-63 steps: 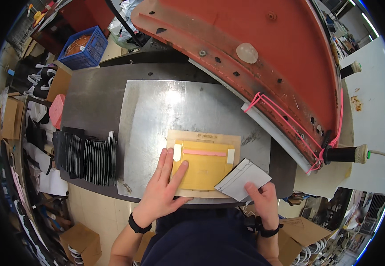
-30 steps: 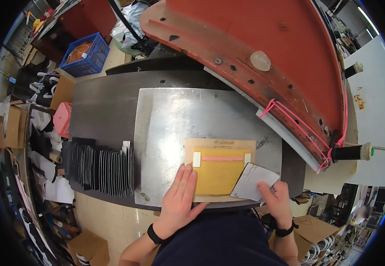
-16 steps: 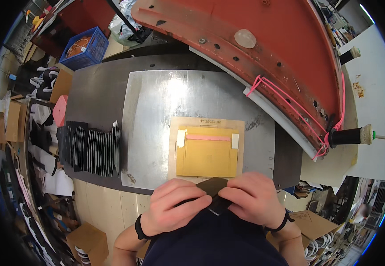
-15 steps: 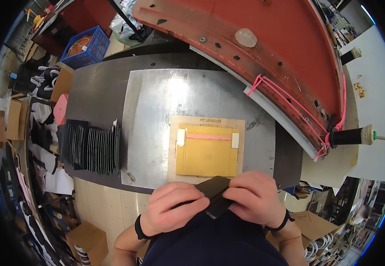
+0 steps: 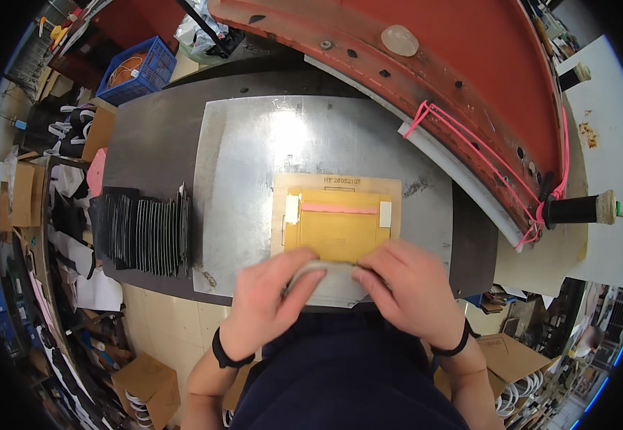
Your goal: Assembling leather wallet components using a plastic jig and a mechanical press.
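Observation:
My left hand [image 5: 270,301] and my right hand [image 5: 413,294] pinch a thin, flexible piece [image 5: 336,285] by its two sides. Its pale grey face shows, and the part nearest the fingers looks curled and slightly blurred. It is over the near edge of a yellow rectangular plate [image 5: 340,235], whose near part the hands and piece hide. A pink strip [image 5: 340,208] crosses that plate near its far edge, between two whitish tabs. Beneath lies a tan board [image 5: 278,197] on a shiny metal sheet [image 5: 240,158].
A row of thin black pieces [image 5: 159,235] stands on the dark table [image 5: 154,129] at left. Far right, a red metal machine part [image 5: 469,57] with pink cord [image 5: 469,147] and a black handle [image 5: 577,211] overhangs the table. Cardboard boxes [image 5: 146,383] flank me below.
Both hands have moved forward from the table's near edge to the yellow plate. The held piece showed a black side before; its pale grey side shows now.

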Motion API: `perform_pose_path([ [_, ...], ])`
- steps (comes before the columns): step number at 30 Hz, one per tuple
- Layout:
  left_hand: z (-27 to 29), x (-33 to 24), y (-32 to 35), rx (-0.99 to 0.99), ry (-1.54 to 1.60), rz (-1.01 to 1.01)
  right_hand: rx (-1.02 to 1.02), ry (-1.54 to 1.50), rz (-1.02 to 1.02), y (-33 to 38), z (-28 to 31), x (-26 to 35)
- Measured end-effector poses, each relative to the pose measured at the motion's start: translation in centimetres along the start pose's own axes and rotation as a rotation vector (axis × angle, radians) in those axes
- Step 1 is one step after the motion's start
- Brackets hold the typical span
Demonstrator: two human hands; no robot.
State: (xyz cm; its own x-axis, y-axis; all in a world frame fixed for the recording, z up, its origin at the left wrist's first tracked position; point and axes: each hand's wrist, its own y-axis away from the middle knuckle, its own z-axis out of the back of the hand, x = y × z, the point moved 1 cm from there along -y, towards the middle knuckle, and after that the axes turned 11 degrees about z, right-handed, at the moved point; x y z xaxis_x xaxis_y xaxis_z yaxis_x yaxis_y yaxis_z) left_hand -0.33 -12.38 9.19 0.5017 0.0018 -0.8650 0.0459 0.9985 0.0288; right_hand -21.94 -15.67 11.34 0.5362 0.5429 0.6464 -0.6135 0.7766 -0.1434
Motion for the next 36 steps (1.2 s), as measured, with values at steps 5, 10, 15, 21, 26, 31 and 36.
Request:
perform_pose_path([
  [5,-0.2,0.7,-2.8,0.087,-0.023,0.149,0.089,0.096,-0.039,-2.8,0.9,-1.3],
  [10,0.2,1.8,-4.9,-0.061,-0.170,-0.052,0.219,0.139,-0.066,-5.3,-0.3,-3.0],
  [15,0.7,1.7,-6.2,0.008,-0.242,-0.046,0.173,0.152,-0.079,-6.2,-0.9,-3.8],
  [21,1.1,1.2,-8.7,0.261,-0.438,0.017,0.135,0.171,-0.049,-6.0,-1.1,-4.4],
  [26,1.1,0.9,-10.0,0.335,-0.551,-0.001,0.102,0.102,-0.177,-6.1,-1.1,-4.9],
  [31,1.1,-0.5,-11.2,0.397,-0.617,0.082,0.050,-0.014,-0.248,-6.1,-1.1,-5.5],
  [36,0.6,0.1,-11.0,0.343,-0.601,0.101,0.042,-0.043,-0.234,-6.3,-0.8,-6.3],
])
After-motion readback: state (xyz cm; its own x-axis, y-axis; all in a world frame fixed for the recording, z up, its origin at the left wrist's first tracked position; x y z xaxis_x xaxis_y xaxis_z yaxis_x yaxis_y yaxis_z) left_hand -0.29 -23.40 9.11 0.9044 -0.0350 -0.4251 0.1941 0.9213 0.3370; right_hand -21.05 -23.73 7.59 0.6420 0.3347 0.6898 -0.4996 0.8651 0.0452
